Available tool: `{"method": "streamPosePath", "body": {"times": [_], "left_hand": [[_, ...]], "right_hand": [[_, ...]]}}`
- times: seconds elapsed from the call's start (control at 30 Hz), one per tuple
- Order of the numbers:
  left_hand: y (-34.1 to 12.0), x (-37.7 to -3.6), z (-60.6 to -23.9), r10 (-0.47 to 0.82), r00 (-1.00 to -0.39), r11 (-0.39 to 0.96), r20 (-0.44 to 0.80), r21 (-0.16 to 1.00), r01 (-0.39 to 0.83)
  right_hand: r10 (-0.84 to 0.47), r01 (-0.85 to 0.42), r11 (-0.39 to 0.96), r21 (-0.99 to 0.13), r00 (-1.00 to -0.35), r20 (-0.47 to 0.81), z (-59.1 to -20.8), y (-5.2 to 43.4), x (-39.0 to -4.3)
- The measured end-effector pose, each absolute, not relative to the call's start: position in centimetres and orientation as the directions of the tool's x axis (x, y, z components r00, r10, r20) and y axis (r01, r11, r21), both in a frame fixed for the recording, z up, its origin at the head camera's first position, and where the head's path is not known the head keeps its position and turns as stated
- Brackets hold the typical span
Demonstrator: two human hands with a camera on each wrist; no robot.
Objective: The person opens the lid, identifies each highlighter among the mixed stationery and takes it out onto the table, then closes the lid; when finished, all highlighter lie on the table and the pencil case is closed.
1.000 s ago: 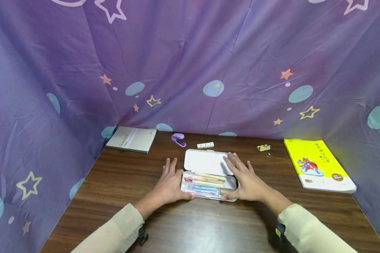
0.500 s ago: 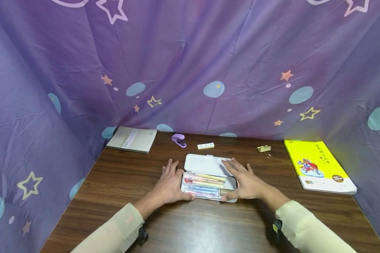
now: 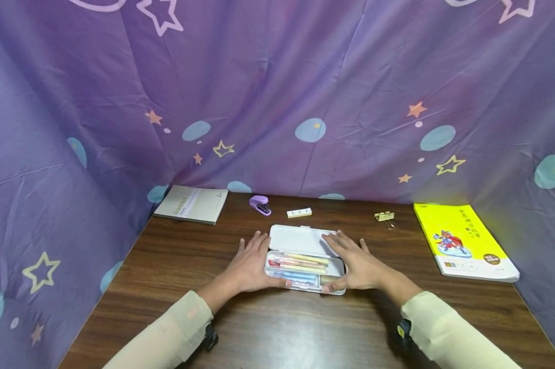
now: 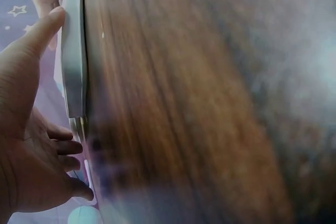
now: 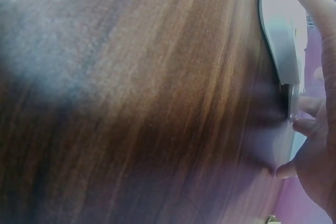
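Note:
A white pencil case (image 3: pixel 337 265) lies open in the middle of the wooden table (image 3: pixel 305 328), with several coloured pens in its tray and its lid (image 3: pixel 298 239) laid back flat. My left hand (image 3: pixel 252 264) rests against the case's left end, fingers straight up to the lid's edge and thumb at the front rim. My right hand (image 3: pixel 358 264) lies at the right end, fingers flat on the lid and thumb at the front right corner. The left wrist view shows the left hand (image 4: pixel 26 145) beside the case (image 4: pixel 73 61). The right wrist view shows the right hand (image 5: pixel 320 129) at the case (image 5: pixel 281 35).
A grey notebook (image 3: pixel 192 203) lies at the back left, a purple stapler (image 3: pixel 260 204) and a small white box (image 3: pixel 299 212) behind the case. Gold binder clips (image 3: pixel 384 217) and a yellow book (image 3: pixel 462 241) lie to the right. Purple star-printed cloth walls in the table.
My left hand has slid forward and inward, so its fingers now reach the lid's left edge. My right hand has drawn back slightly on the lid. The case stays open.

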State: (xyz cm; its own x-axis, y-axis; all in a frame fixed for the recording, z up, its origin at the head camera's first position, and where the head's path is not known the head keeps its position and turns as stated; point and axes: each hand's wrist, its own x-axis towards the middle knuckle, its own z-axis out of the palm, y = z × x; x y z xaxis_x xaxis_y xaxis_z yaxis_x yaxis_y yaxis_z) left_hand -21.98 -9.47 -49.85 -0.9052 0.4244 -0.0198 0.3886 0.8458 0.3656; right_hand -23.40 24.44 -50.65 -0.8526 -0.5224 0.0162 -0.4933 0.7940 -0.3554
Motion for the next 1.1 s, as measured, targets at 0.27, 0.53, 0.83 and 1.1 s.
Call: {"method": "streamPosePath", "body": {"times": [0.27, 0.53, 0.83, 1.1], "left_hand": [[-9.6, -22.2, -50.3, 0.439, -0.898, 0.837, -0.042, 0.383, 0.391], [-9.5, -22.2, -50.3, 0.438, -0.897, 0.839, -0.062, 0.388, 0.382], [-9.5, -22.1, -50.2, 0.435, -0.898, 0.83, -0.06, 0.414, 0.374], [-9.4, -22.2, -50.2, 0.435, -0.898, 0.827, -0.06, 0.421, 0.373]], "right_hand": [[-0.525, -0.501, 0.8, -0.331, -0.851, 0.02, -50.4, 24.2, -23.2], [-0.567, -0.598, 0.752, -0.277, -0.801, 0.192, -50.0, 21.9, -22.6], [-0.496, -0.583, 0.757, -0.296, -0.807, 0.321, -49.9, 18.6, -22.7], [-0.489, -0.567, 0.775, -0.279, -0.818, 0.304, -49.7, 17.7, -22.7]]}}
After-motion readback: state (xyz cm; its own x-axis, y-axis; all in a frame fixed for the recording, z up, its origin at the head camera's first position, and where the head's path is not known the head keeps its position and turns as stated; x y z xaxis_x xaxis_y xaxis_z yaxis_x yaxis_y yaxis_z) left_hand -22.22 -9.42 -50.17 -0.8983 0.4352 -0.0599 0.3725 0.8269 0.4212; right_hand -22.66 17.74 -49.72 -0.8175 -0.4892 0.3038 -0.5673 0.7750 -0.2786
